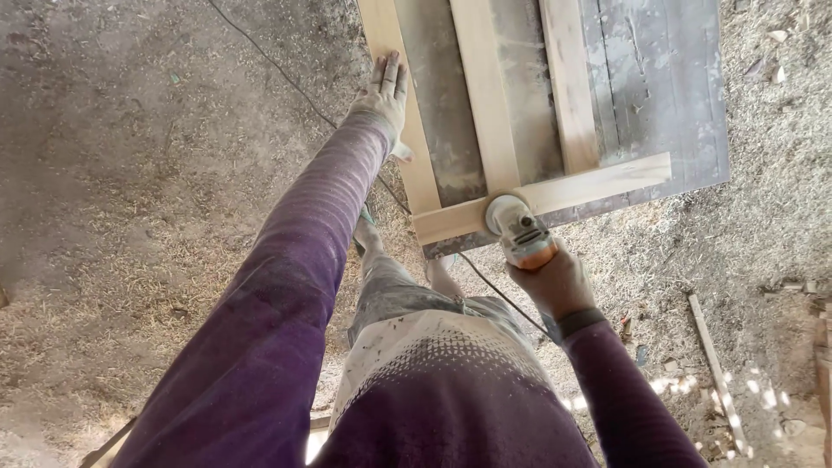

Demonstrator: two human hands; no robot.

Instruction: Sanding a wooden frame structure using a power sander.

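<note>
Left hand [384, 91]: laid flat, fingers open, on the wooden frame [485, 113].
Right hand [555, 282]: grip closed around the angle grinder [517, 230], disc pressed on the frame's lower rail.

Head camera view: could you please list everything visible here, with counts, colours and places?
Wooden frame: one, pale wood, three long rails joined by a cross rail, lying on the board at top centre.
Board: one, dusty grey, under the frame.
Angle grinder: one, grey and orange, its disc on the cross rail at the middle rail's joint.
Cable: one, dark, running across the ground from upper left toward the frame.
Wooden strip: one, pale, lying on the ground at right.
Sawdust and shavings: covering the ground all round.
Left hand: one, dusty, flat on the frame's left rail, purple sleeve.
Right hand: one, gripping the angle grinder, purple sleeve.
</note>
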